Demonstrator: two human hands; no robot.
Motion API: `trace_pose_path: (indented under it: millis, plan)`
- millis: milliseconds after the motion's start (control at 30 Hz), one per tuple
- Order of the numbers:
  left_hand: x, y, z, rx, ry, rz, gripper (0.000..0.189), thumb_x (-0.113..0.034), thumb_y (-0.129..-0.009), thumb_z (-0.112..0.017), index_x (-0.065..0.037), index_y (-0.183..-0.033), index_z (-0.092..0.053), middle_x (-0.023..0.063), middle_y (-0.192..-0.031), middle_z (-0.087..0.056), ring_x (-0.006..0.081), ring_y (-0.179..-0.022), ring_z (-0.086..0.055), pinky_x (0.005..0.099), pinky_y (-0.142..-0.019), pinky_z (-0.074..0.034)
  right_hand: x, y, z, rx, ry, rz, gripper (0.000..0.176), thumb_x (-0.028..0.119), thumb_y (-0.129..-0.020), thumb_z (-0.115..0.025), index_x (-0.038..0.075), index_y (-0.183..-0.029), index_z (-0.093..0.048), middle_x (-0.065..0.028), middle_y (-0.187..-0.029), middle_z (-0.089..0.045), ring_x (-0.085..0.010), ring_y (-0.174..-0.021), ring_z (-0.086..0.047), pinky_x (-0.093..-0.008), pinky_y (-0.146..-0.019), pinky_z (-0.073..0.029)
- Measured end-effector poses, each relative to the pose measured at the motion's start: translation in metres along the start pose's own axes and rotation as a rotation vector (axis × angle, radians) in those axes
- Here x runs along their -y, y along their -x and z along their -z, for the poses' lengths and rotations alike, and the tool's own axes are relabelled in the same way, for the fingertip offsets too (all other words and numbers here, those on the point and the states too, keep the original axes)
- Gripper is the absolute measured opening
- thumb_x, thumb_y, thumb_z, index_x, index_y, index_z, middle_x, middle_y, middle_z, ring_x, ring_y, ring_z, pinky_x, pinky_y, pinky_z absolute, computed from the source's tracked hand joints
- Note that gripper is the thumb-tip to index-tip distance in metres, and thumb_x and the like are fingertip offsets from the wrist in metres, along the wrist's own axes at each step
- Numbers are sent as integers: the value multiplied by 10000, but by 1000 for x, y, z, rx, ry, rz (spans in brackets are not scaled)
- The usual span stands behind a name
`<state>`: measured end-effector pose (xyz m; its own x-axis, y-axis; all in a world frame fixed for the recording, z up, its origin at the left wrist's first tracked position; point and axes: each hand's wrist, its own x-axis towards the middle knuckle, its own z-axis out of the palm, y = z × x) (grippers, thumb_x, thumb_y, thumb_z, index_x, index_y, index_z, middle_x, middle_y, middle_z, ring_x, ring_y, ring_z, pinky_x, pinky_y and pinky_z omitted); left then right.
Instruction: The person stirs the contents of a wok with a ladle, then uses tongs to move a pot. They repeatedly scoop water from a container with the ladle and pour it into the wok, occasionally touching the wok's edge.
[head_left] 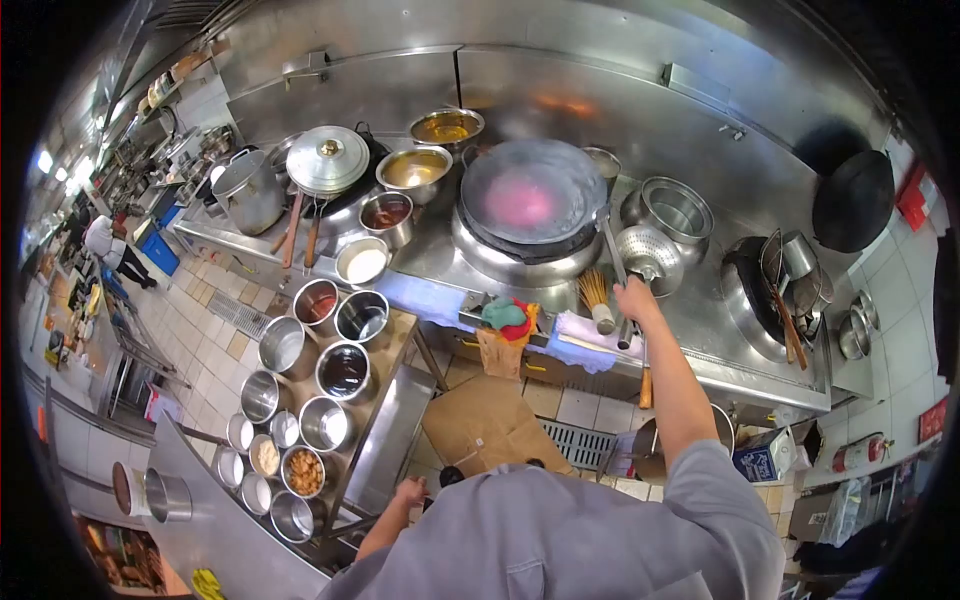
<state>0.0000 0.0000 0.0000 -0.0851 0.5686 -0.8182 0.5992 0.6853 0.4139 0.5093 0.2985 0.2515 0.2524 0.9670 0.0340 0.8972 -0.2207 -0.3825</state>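
Observation:
My right hand [634, 298] is closed around the long metal handle of a wok ladle [612, 245], whose upper end reaches the right rim of a large wok [480, 205]. A pink glow shows in the middle of the wok, which sits on a round burner. Just right of the ladle, a perforated skimmer [652, 255] rests on the counter, its wooden handle [646, 388] pointing toward me. A bamboo wok brush [596, 300] lies left of my right hand. Low beside my body, my left hand [408, 492] has curled fingers; what they hold, if anything, is hidden.
A prep table [395, 350] on the left carries several metal pots of sauces and ingredients. Bowls of liquid, a lidded pan [328, 160] and a stockpot [246, 195] line the counter. Another wok [745, 300] with strainers stands right. Cardboard [490, 420] covers the floor. A person [115, 245] stands far left.

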Motion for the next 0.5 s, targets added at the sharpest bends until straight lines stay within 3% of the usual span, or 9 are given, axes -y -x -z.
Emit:
trace_pose_path:
  millis: [67,100,167,200,300,367,433,467,500]
  plan:
    - [-20,-34,-12,-25,-99,-152,492,-378,-845,-404,-83,-1233,-338,134,-910,-612,290,-712,-603,394,-613,-480,-14,-1,4,93,-93,105,479,335,-818,-477,-66,-1077,-432,-254,-867,-579,-268,-729,-616,-407,-661,-465]
    - [41,-8,0,23,-162,-160,471,-360,-851,-401,-68,-1218,-350,138,-907,-611,275,-713,-605,375,-588,-480,14,52,-16,153,-79,59,479,335,-818,-477,-66,-1077,-432,-254,-867,-579,-268,-729,-616,-407,-661,-465]
    - [37,-27,-3,13,-254,-297,432,-324,-863,-396,-39,-1187,-373,146,-900,-609,245,-713,-609,338,-537,-480,42,66,-12,214,-464,-166,471,363,-816,-476,-76,-987,-482,-203,-679,-575,-251,-512,-580,-373,-495,-458]
    - [34,-37,0,11,-259,-306,432,-324,-863,-396,-39,-1187,-373,146,-900,-609,245,-713,-609,338,-537,-480,49,65,-11,225,-508,-202,508,405,-811,-469,-80,-961,-491,-160,-586,-540,-232,-415,-526,-352,-416,-426]
    - [28,-37,18,38,-147,-363,380,-297,-871,-392,-29,-1139,-413,158,-889,-606,224,-698,-611,321,-503,-469,66,103,-28,89,-520,-220,534,432,-810,-459,-78,-969,-486,-163,-582,-540,-218,-418,-530,-348,-417,-426]
    - [16,-12,40,101,207,-229,365,-290,-868,-402,-26,-1117,-446,163,-891,-605,224,-669,-611,320,-511,-469,86,142,-38,40,-519,-245,452,407,-835,-442,-36,-910,-488,-150,-593,-520,-238,-436,-524,-359,-386,-410]
    - [31,-17,54,117,314,-176,351,-292,-870,-400,-38,-1102,-468,163,-892,-604,215,-647,-611,320,-521,-474,96,174,-60,-280,-238,-124,522,454,-809,-449,-43,-970,-469,-263,-732,-562,-401,-673,-563,-440,-599,-437]
    - [36,-16,62,87,265,-188,346,-287,-868,-401,-37,-1097,-473,156,-883,-608,216,-646,-610,318,-528,-475,130,197,-41,-258,-339,-152,516,447,-797,-473,-31,-989,-440,-292,-804,-546,-451,-802,-514,-470,-671,-410]
    - [42,-14,66,58,218,-195,342,-281,-866,-402,-36,-1091,-478,150,-875,-611,217,-646,-610,317,-535,-476,152,205,-30,-253,-339,-156,516,447,-797,-473,-31,-989,-440,-292,-804,-546,-451,-802,-514,-470,-671,-410]
